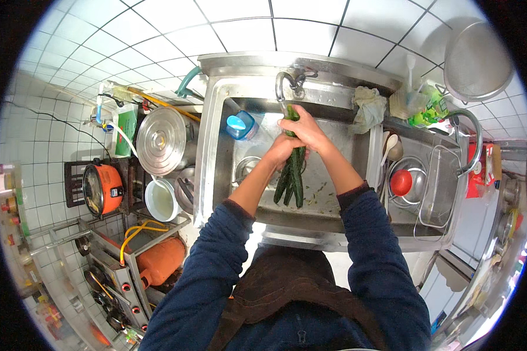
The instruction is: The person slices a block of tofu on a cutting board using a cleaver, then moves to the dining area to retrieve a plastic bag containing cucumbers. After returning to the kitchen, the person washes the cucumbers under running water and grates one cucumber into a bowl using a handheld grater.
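Note:
Several dark green cucumbers (295, 175) are bunched together above the basin of a stainless steel sink (272, 219), their far ends under the curved metal faucet (281, 85). My left hand (285, 148) grips the bunch around its middle. Closer to the spout, my right hand (305, 128) is closed around the upper ends of the cucumbers. Small green scraps (321, 189) lie on the basin floor, right of the bunch. The palms and some fingers are hidden.
A blue plastic container (241, 126) stands in the basin's back left corner. A crumpled cloth (369, 107) hangs over the divider's back end. The right basin holds a red bowl (401, 182) and a wire basket (439, 188). Left of the sink are a white bucket (161, 202) and a lidded pot (161, 141).

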Demonstrator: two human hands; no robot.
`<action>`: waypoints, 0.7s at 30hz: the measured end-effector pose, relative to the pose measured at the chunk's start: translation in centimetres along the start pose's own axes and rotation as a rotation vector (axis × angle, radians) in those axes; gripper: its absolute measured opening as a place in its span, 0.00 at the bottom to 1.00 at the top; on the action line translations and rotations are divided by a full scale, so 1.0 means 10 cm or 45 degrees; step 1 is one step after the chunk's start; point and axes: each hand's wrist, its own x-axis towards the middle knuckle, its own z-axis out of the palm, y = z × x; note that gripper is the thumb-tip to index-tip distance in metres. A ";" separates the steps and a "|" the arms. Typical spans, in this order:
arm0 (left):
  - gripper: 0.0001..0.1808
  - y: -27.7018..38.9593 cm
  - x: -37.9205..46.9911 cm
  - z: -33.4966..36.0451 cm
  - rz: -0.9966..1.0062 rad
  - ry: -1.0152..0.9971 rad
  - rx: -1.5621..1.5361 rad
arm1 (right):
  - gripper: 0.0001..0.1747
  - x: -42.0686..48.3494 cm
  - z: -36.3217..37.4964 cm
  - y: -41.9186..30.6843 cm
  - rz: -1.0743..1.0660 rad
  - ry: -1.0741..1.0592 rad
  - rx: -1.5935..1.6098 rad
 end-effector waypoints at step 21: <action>0.10 0.02 0.38 -0.20 0.359 0.234 -0.767 | 0.56 -0.59 0.10 0.14 -0.122 -0.006 -0.042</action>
